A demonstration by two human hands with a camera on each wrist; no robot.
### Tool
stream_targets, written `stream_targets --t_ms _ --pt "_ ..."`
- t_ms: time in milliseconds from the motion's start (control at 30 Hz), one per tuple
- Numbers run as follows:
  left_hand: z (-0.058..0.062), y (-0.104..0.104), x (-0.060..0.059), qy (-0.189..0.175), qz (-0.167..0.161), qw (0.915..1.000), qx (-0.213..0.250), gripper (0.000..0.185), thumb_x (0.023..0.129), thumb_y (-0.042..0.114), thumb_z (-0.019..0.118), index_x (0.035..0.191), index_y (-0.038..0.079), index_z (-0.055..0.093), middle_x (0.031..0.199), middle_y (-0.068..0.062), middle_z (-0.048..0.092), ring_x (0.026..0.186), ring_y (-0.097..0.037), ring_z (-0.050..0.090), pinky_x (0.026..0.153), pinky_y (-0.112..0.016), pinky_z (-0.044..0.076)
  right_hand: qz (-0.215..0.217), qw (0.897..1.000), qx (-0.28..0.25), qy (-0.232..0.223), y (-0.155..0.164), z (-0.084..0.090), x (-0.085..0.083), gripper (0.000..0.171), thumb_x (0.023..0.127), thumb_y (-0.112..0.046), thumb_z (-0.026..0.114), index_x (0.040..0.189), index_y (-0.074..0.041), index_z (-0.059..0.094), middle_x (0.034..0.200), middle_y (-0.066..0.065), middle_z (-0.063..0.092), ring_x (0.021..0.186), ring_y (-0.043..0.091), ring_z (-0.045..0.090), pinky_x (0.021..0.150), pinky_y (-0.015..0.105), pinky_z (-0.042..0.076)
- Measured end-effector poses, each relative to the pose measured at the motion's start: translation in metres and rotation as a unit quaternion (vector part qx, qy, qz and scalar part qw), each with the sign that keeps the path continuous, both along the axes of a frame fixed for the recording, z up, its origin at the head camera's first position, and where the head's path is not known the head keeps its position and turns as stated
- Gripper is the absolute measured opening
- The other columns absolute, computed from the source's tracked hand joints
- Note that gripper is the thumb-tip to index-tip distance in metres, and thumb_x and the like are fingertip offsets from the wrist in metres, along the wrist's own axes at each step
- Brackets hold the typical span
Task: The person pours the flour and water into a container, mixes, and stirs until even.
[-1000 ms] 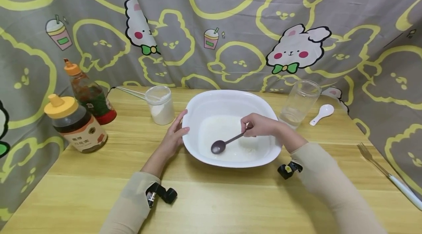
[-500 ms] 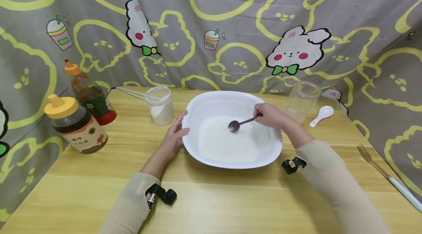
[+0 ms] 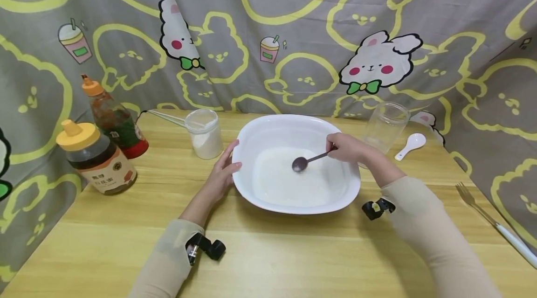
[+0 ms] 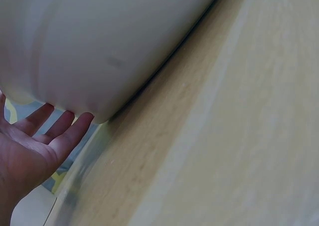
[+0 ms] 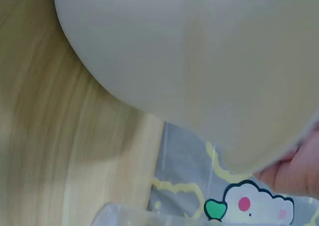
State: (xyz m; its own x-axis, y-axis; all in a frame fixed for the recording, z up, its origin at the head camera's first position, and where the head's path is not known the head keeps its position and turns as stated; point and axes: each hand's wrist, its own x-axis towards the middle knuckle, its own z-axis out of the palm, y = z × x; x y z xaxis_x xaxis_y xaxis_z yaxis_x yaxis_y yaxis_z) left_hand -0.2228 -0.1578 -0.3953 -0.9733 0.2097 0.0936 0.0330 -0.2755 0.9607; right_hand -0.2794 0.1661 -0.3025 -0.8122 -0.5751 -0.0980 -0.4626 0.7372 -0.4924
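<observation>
One hand steadied the bowl while the other worked a spoon in it.

The left hand (image 3: 220, 174) lay flat-fingered against the bowl (image 3: 251, 135). The right hand (image 3: 347, 148) pinched the spoon (image 3: 301, 163), whose head sat mid-bowl, further right than a second before, over a thin white layer. A jar (image 3: 204, 134) of white powder stood left.

Layout about the dish (image 3: 348, 195) on the table (image 3: 268, 251): spoon (image 3: 308, 161) in it; powder jar (image 3: 204, 133) and two bottles (image 3: 98, 158) to its left; clear jar (image 3: 383, 126), ladle spoon (image 3: 410, 145) and fork (image 3: 495, 224) to its right; curtain (image 3: 268, 32) behind.
</observation>
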Motion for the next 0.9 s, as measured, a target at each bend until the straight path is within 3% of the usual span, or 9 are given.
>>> stream_targets --t_ms 100,233,467,667,767,900 --pt "0.001 -0.001 0.0 -0.001 0.0 1.0 -0.003 0.063 0.081 0.011 0.05 0.137 0.024 0.025 0.13 -0.021 0.03 0.11 -0.042 0.035 0.078 -0.046 0.045 -0.035 0.999 0.028 0.028 -0.002 0.001 0.0 0.002 0.078 -0.001 0.05 0.077 0.001 0.051 0.068 0.006 0.049 0.065 0.02 0.044 0.058 0.03 0.039" --pt "0.001 -0.002 0.001 -0.008 0.005 0.9999 -0.007 0.063 0.081 0.01 0.05 0.137 0.024 0.025 0.129 -0.02 0.031 0.109 -0.04 0.037 0.076 -0.043 0.047 -0.033 0.999 0.013 0.038 -0.014 -0.009 -0.003 0.004 0.08 -0.002 0.048 0.079 0.001 0.05 0.069 0.005 0.048 0.064 0.019 0.044 0.057 0.028 0.038" --pt "0.0 -0.001 0.001 -0.008 -0.002 1.0 -0.004 0.063 0.081 0.009 0.05 0.137 0.022 0.024 0.13 -0.02 0.03 0.111 -0.043 0.033 0.076 -0.041 0.047 0.011 0.998 -0.026 -0.063 -0.029 -0.019 0.002 0.01 0.084 0.001 0.038 0.09 0.001 0.044 0.073 0.008 0.046 0.064 0.018 0.041 0.057 0.027 0.037" --pt "0.002 -0.001 0.0 -0.002 0.003 1.0 -0.006 0.063 0.081 0.01 0.05 0.137 0.023 0.025 0.13 -0.019 0.031 0.11 -0.043 0.034 0.08 -0.048 0.043 0.063 0.992 -0.039 -0.103 -0.021 -0.012 0.008 0.012 0.083 0.003 0.039 0.093 0.0 0.045 0.067 0.006 0.045 0.059 0.016 0.038 0.056 0.026 0.035" --pt "0.002 -0.001 0.0 -0.002 0.0 1.0 -0.006 0.063 0.081 0.01 0.05 0.137 0.023 0.024 0.13 -0.02 0.03 0.11 -0.043 0.034 0.081 -0.049 0.042 0.063 0.988 -0.053 -0.131 -0.012 -0.008 0.009 0.011 0.084 0.002 0.043 0.092 0.0 0.049 0.061 0.008 0.049 0.05 0.014 0.038 0.048 0.023 0.034" --pt "0.002 -0.001 0.0 -0.002 -0.001 1.0 -0.006 0.063 0.081 0.01 0.049 0.137 0.022 0.024 0.13 -0.02 0.03 0.111 -0.042 0.034 0.08 -0.048 0.043 0.031 0.985 -0.079 -0.148 -0.001 -0.003 0.01 0.009 0.084 0.0 0.047 0.091 -0.001 0.053 0.057 0.012 0.053 0.041 0.014 0.038 0.038 0.022 0.034"
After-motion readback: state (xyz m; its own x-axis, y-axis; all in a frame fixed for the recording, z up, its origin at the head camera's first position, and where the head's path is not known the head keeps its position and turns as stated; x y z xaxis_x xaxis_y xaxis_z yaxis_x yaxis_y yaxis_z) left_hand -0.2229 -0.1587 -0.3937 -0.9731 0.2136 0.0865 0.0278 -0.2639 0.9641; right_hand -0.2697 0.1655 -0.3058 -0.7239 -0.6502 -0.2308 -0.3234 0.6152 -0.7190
